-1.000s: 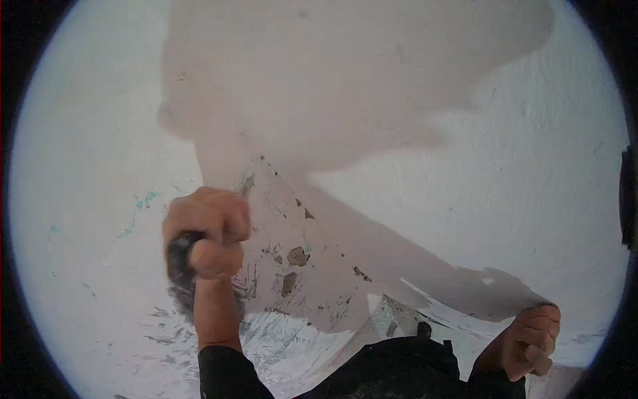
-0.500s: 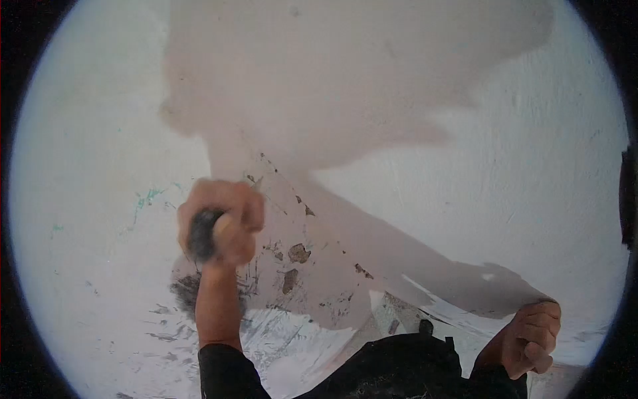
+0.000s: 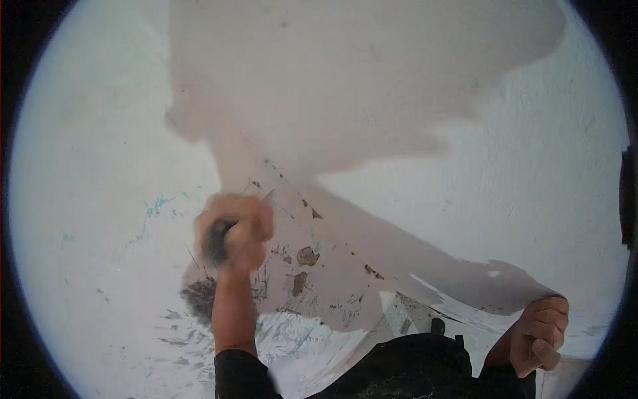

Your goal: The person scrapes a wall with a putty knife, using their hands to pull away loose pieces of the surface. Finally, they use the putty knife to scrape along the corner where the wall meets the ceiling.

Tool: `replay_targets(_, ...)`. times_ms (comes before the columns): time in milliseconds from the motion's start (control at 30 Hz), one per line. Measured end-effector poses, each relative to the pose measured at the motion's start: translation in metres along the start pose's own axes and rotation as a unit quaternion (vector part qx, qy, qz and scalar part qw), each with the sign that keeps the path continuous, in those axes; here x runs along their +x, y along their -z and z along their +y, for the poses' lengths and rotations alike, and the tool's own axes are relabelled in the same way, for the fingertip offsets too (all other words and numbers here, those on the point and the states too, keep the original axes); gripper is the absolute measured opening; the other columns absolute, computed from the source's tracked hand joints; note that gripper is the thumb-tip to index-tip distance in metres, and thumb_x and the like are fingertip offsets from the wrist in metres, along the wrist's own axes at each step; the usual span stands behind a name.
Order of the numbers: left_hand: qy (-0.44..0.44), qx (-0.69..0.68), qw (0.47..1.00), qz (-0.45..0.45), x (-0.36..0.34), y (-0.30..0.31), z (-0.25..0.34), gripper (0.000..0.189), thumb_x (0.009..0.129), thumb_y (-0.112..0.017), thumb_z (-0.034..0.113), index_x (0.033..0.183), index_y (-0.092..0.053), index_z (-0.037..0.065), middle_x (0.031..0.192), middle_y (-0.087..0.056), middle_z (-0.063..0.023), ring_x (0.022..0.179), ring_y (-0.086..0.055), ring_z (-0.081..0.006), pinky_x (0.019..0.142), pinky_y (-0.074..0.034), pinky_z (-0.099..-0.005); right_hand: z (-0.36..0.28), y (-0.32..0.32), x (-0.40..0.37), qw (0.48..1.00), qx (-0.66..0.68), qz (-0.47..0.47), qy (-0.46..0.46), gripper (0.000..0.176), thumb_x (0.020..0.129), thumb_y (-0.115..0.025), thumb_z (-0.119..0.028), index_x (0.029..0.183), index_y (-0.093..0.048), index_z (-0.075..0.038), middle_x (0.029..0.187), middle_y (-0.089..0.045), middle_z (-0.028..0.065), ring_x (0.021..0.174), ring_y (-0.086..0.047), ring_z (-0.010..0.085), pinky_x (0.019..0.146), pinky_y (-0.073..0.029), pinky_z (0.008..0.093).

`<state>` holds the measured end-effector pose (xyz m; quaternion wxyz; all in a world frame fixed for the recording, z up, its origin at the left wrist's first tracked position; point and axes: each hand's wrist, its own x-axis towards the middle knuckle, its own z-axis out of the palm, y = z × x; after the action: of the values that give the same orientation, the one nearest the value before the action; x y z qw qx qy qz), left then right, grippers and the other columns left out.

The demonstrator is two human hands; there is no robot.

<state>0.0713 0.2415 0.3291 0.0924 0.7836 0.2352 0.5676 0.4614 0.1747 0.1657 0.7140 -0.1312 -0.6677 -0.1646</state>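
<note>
My left hand [image 3: 236,229] is closed in a fist around a dark, rounded tool handle [image 3: 218,243], blurred by motion. The rest of the tool is mostly hidden; a thin edge shows beside the knuckles. It is close to a white painted surface [image 3: 119,179], just left of bare brown chips [image 3: 308,256] where the paint has come off. Over at the lower right, my right hand [image 3: 541,336] is curled closed with the thumb bent across the fingers. Whether anything lies inside it is hidden.
Dark smudges [image 3: 199,298] and grey scrape marks spread below my left forearm. Green marks [image 3: 157,205] lie to its left. My shadow [image 3: 345,80] covers much of the surface. Dark clothing [image 3: 405,366] fills the bottom middle. A dark object [image 3: 627,199] stands at the right edge.
The view has shifted slightly, so most things sit a little further right. My left hand has moved slightly down against the surface. My right hand keeps its curled shape.
</note>
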Motion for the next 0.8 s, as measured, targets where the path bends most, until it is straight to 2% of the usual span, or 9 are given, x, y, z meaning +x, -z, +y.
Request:
replay_targets(100, -0.093, -0.157, 0.983, -0.024, 0.001, 0.001, 0.003, 0.037, 0.092, -0.056, 0.028, 0.064, -0.044, 0.007, 0.051, -0.048, -0.0038, 0.041, -0.043, -0.0079, 0.042, -0.042, -0.0245, -0.004, 0.000, 0.006, 0.999, -0.011, -0.032, -0.024, 0.033, 0.087, -0.033, -0.026, 0.111, -0.052, -0.012, 0.059, -0.047, 0.0033, 0.051, -0.041, 0.0165, 0.054, -0.039, 0.0353)
replay_targets(167, -0.047, 0.301, 0.950, 0.071, -0.004, -0.015, -0.009, 0.058, 0.092, -0.049, 0.049, 0.051, -0.032, 0.012, 0.042, -0.039, -0.0009, 0.035, -0.037, -0.0078, 0.041, -0.040, -0.0237, -0.006, 0.000, 0.008, 0.999, -0.009, -0.037, -0.034, 0.034, 0.087, -0.033, -0.028, 0.111, -0.052, -0.012, 0.059, -0.047, 0.0035, 0.051, -0.042, 0.0166, 0.054, -0.039, 0.0352)
replay_targets(367, -0.001, -0.146, 0.988, -0.057, -0.007, 0.006, 0.001, 0.029, 0.091, -0.050, 0.017, 0.064, -0.048, 0.005, 0.049, -0.044, -0.0017, 0.038, -0.038, -0.0081, 0.034, -0.033, -0.0255, -0.003, 0.001, 0.004, 0.999, -0.002, -0.034, -0.018, 0.035, 0.087, -0.033, -0.030, 0.110, -0.052, -0.012, 0.060, -0.047, 0.0040, 0.052, -0.042, 0.0172, 0.054, -0.038, 0.0350)
replay_targets(433, 0.074, 0.142, 0.985, 0.066, -0.006, -0.016, -0.006, 0.043, 0.093, -0.047, 0.031, 0.056, -0.041, 0.009, 0.044, -0.041, -0.0005, 0.035, -0.035, -0.0074, 0.033, -0.031, -0.0249, -0.003, -0.001, 0.004, 1.000, -0.001, -0.023, -0.012, 0.034, 0.087, -0.033, -0.031, 0.109, -0.052, -0.012, 0.060, -0.047, 0.0042, 0.052, -0.043, 0.0173, 0.054, -0.038, 0.0350)
replay_targets(467, 0.007, 0.213, 0.976, 0.046, -0.008, -0.014, 0.000, 0.042, 0.094, -0.047, 0.031, 0.059, -0.042, 0.009, 0.047, -0.043, -0.0005, 0.037, -0.036, -0.0066, 0.034, -0.032, -0.0244, -0.004, 0.000, 0.001, 1.000, -0.005, -0.014, -0.017, 0.034, 0.086, -0.033, -0.031, 0.108, -0.051, -0.013, 0.061, -0.047, 0.0043, 0.052, -0.043, 0.0173, 0.054, -0.037, 0.0352)
replay_targets(500, 0.005, 0.213, 0.976, 0.046, -0.005, -0.008, 0.000, 0.042, 0.094, -0.047, 0.031, 0.059, -0.042, 0.009, 0.047, -0.043, -0.0005, 0.037, -0.036, -0.0066, 0.034, -0.032, -0.0244, -0.003, 0.002, -0.002, 1.000, -0.005, -0.010, -0.025, 0.034, 0.086, -0.033, -0.032, 0.107, -0.051, -0.013, 0.061, -0.048, 0.0044, 0.052, -0.043, 0.0173, 0.054, -0.037, 0.0354)
replay_targets(567, -0.076, -0.113, 0.987, -0.086, 0.000, 0.006, 0.002, 0.032, 0.093, -0.052, 0.024, 0.066, -0.045, 0.007, 0.055, -0.048, -0.0023, 0.044, -0.041, -0.0067, 0.039, -0.035, -0.0236, 0.003, 0.001, -0.006, 1.000, -0.001, 0.001, -0.010, 0.032, 0.086, -0.033, -0.030, 0.106, -0.051, -0.013, 0.061, -0.047, 0.0045, 0.052, -0.042, 0.0172, 0.054, -0.037, 0.0355)
replay_targets(700, 0.186, 0.113, 0.976, -0.013, -0.025, 0.000, -0.029, 0.030, 0.093, -0.055, 0.024, 0.072, -0.046, 0.004, 0.062, -0.053, -0.0050, 0.051, -0.047, -0.0080, 0.043, -0.038, -0.0231, 0.002, 0.005, -0.009, 1.000, 0.002, 0.014, 0.002, 0.028, 0.084, -0.032, -0.025, 0.103, -0.050, -0.014, 0.061, -0.047, 0.0045, 0.052, -0.040, 0.0172, 0.054, -0.037, 0.0356)
replay_targets(800, 0.005, -0.016, 0.996, -0.089, -0.012, 0.008, -0.013, 0.031, 0.093, -0.055, 0.025, 0.071, -0.045, 0.005, 0.059, -0.052, -0.0037, 0.044, -0.041, -0.0086, 0.043, -0.040, -0.0275, -0.001, -0.003, -0.003, 1.000, -0.016, 0.012, -0.011, 0.027, 0.084, -0.032, -0.024, 0.102, -0.050, -0.014, 0.060, -0.047, 0.0043, 0.053, -0.040, 0.0170, 0.052, -0.036, 0.0359)
